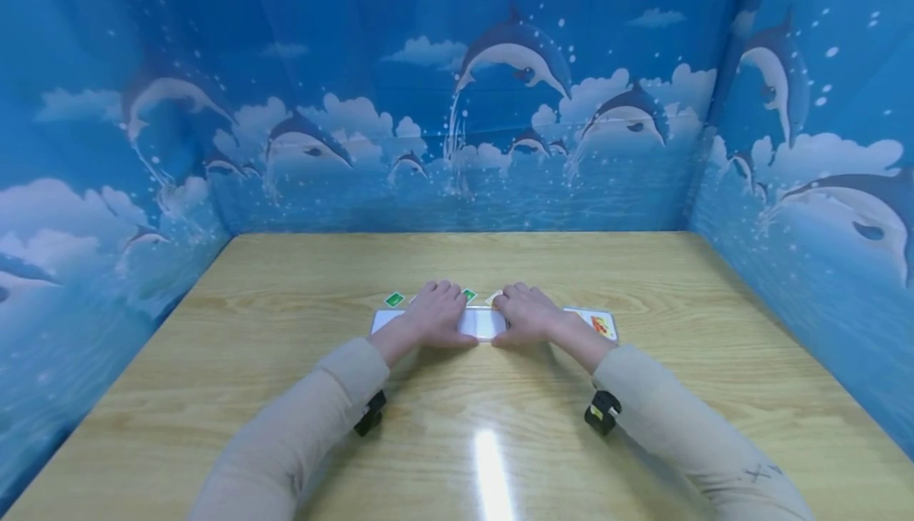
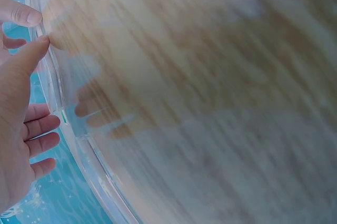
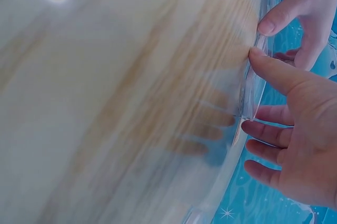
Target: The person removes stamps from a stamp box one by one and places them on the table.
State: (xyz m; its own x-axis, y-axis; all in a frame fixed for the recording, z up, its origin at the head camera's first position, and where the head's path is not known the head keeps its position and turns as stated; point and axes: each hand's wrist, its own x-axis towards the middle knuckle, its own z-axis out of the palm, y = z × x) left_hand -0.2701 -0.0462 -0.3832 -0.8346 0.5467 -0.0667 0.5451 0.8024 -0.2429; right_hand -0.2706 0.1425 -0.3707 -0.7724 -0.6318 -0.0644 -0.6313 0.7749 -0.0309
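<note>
A flat strip of clear plastic holder (image 1: pixel 481 323) with a whitish face lies on the table, seen in the head view between the two hands. My left hand (image 1: pixel 437 319) grips its left part, thumb at the near edge and fingers over the far side. My right hand (image 1: pixel 527 319) holds the right part the same way, with the two thumbs close together. In the left wrist view, the left thumb touches the holder's clear edge (image 2: pixel 54 79). The right thumb touches that edge (image 3: pixel 247 90) in the right wrist view. Hands and forearms hide parts of the strip.
A white section with a colourful picture (image 1: pixel 598 323) lies at the strip's right end, and a pale section (image 1: pixel 385 319) at its left. Small cards lie just beyond: a green card (image 1: pixel 394 299), another green card (image 1: pixel 468 295) and a pale card (image 1: pixel 493 297). Dolphin-print curtains (image 1: pixel 357 172) surround the table.
</note>
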